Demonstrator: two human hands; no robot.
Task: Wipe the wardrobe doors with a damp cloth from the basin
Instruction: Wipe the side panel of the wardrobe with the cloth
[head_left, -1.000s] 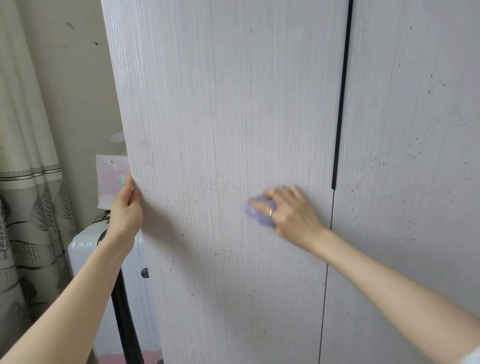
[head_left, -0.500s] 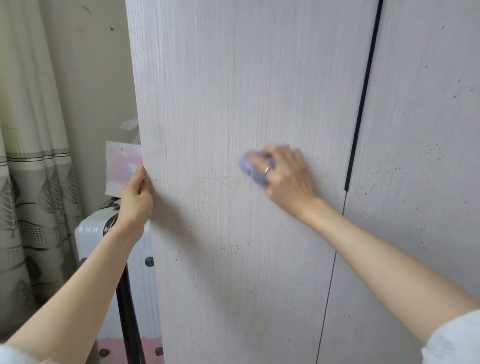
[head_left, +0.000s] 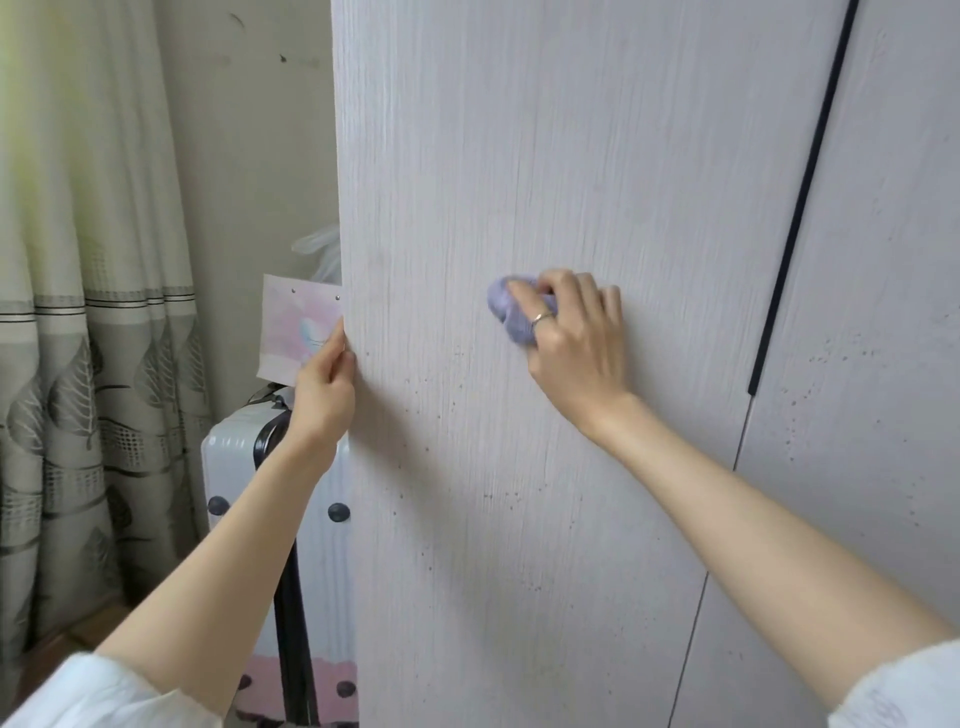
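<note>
Pressing against the left wardrobe door (head_left: 519, 156), a bunched lilac cloth (head_left: 511, 307) sits at mid-height under the right hand (head_left: 571, 338), whose fingers curl over it and hold it to the panel. The left hand (head_left: 324, 395) grips that door's outer edge, thumb on the front face. Dark specks dot the pale wood grain. A black strip handle (head_left: 800, 208) runs along the seam with the right door (head_left: 883, 312). Beyond the edge stand a white suitcase (head_left: 234, 467) and a patterned curtain (head_left: 78, 312).
</note>
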